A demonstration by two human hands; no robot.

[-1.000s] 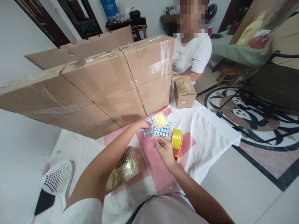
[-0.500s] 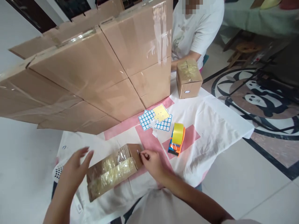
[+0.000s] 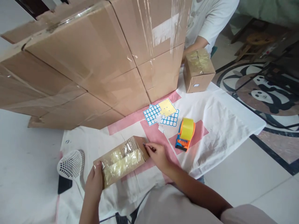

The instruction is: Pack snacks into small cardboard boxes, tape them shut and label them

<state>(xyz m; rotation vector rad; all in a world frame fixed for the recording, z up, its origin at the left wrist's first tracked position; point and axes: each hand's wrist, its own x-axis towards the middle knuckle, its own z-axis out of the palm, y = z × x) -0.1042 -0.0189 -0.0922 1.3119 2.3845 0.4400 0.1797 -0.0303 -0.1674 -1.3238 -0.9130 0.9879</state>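
Observation:
A long cardboard box [image 3: 125, 160], with shiny yellowish tape over its top, lies at a slant near the front of the cloth-covered table. My left hand [image 3: 94, 177] grips its left end, thumb on top and fingers out of sight down the side. At the right end face, my right hand [image 3: 158, 155] is closed in a pinch. A small pale piece that looks like a label sticker [image 3: 144, 144] shows at its fingertips, mostly hidden. Beyond the box lie label sheets [image 3: 151, 115] with blue-edged white squares and a yellow backing sheet [image 3: 167, 107].
An orange-and-blue tape dispenser [image 3: 186, 133] with yellow tape sits right of my right hand. A wall of stacked cartons [image 3: 112, 77] stands behind. At the back right are a labelled box [image 3: 203, 82] and another person's arm [image 3: 196, 46]. A white perforated paddle [image 3: 71, 165] lies left.
My left hand has come down from the air onto the box's left end. My right hand stays pinched at the right end. The whole view has shifted and tilted a little.

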